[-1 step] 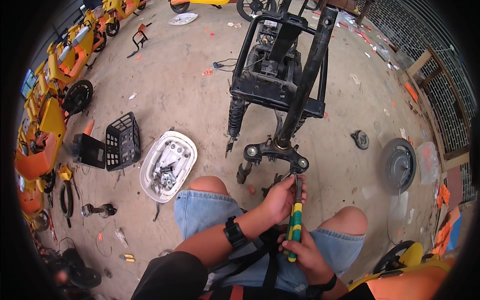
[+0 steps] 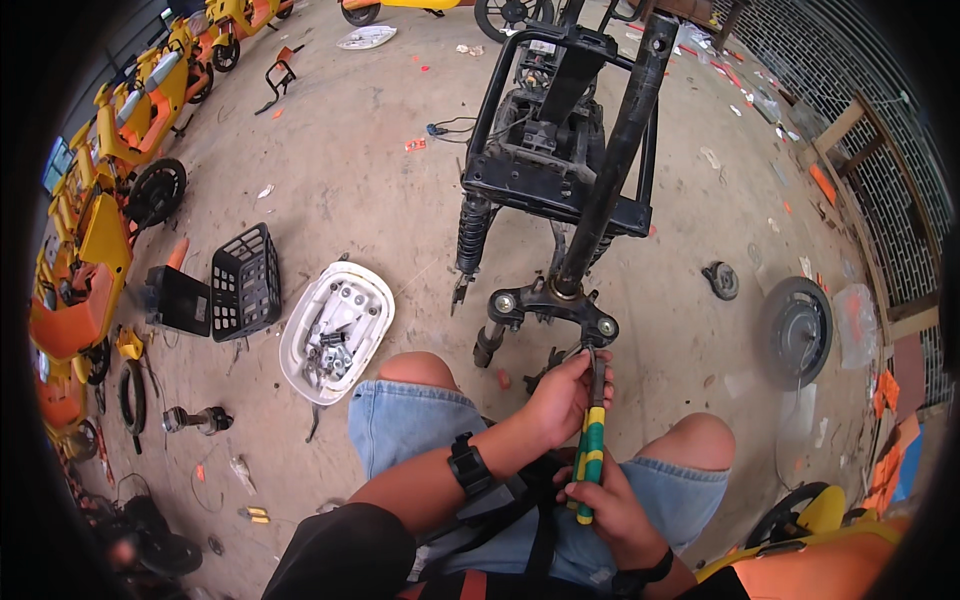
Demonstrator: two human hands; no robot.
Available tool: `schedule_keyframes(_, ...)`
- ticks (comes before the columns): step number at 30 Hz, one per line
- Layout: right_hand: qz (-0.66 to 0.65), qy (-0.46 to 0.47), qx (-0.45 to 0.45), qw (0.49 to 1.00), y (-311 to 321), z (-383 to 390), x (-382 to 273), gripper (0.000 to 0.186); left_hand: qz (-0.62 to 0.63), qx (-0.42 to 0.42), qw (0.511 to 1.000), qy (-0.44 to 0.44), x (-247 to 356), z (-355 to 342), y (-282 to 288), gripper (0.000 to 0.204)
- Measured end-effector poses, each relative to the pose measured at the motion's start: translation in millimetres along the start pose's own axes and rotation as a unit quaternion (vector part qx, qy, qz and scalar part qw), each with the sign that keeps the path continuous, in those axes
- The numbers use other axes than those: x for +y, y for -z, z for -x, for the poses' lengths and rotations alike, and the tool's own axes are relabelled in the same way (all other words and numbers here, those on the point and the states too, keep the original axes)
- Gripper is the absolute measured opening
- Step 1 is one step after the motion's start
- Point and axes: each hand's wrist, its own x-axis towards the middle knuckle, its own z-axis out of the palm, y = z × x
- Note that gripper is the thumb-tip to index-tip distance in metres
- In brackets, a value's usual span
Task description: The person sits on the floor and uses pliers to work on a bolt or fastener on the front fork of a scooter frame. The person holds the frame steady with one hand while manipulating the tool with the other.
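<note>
Pliers with green and yellow handles point away from me, their jaws up against the right end of the black fork clamp. My right hand is closed around their handles. Beside the jaws, the fingers of my left hand are pinched together just under the clamp; whatever lies between them is hidden. Bolts show at both ends of the clamp, and a long black tube rises from its middle. Behind stands the stripped black scooter frame with a spring shock absorber.
A white tub of metal parts lies left of my knees, near a black plastic basket. Yellow scooters line the left side. On the right are a wheel, a small round black part and a wooden frame.
</note>
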Motion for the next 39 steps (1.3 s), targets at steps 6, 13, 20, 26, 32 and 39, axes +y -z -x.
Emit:
schedule_keyframes(6, 0.032, 0.055, 0.05, 0.997, 0, 1, 1, 0.072, -0.008, 0.032, 0.999, -0.034, -9, -1, -5, 0.034)
schedule_keyframes(13, 0.14, 0.06, 0.083, 0.985, -4, 4, -4, 0.081, -0.029, 0.078, 0.995, -0.046, -8, 0, -5, 0.032)
schedule_keyframes(20, 0.099, 0.055, 0.085, 0.99, -4, 1, -4, 0.077, -0.011, 0.073, 0.997, -0.034, -7, 0, -1, 0.028)
schedule_keyframes(26, 0.033, 0.008, 0.066, 0.997, 3, -3, -9, 0.065, -0.002, 0.082, 0.996, -0.03, -5, -1, -3, 0.027)
schedule_keyframes(32, 0.034, 0.011, 0.084, 0.996, -6, -2, -7, 0.053, -0.01, 0.055, 0.997, -0.055, -6, -1, 0, 0.025)
schedule_keyframes(39, 0.007, 0.017, 0.085, 0.996, -6, -3, -2, 0.049, -0.024, 0.056, 0.996, -0.057, -5, -1, 0, 0.024)
